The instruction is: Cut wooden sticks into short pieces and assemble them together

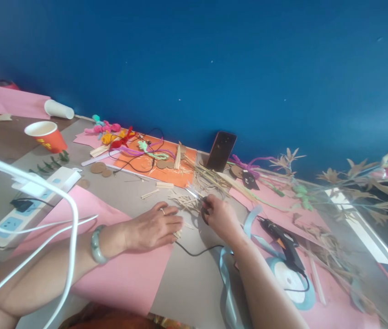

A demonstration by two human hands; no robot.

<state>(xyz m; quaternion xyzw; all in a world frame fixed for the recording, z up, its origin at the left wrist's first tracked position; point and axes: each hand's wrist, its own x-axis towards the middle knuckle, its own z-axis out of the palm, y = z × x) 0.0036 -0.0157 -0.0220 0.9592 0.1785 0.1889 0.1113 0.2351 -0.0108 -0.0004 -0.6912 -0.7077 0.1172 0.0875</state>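
My right hand (218, 214) is wrapped round the dark handles of a pair of scissors (194, 192), whose blades point away to the upper left over a heap of short pale sticks (185, 201). Close by on the left, my left hand (161, 227) lies palm down with its fingers stretched out, at the edge of a pink paper sheet (121, 283). A few stick bits (178, 234) show beside its fingertips; what lies beneath the palm is hidden. A ring and a green bangle (97, 245) are on that hand and wrist.
At right are a black glue gun (284, 242), a blue ribbon roll (291, 281) and dried stems. A phone (221, 151) leans on the blue wall. Orange paper (173, 173) bears craft scraps. Left stand a power strip (51, 194), white cables (72, 228) and a paper cup (48, 137).
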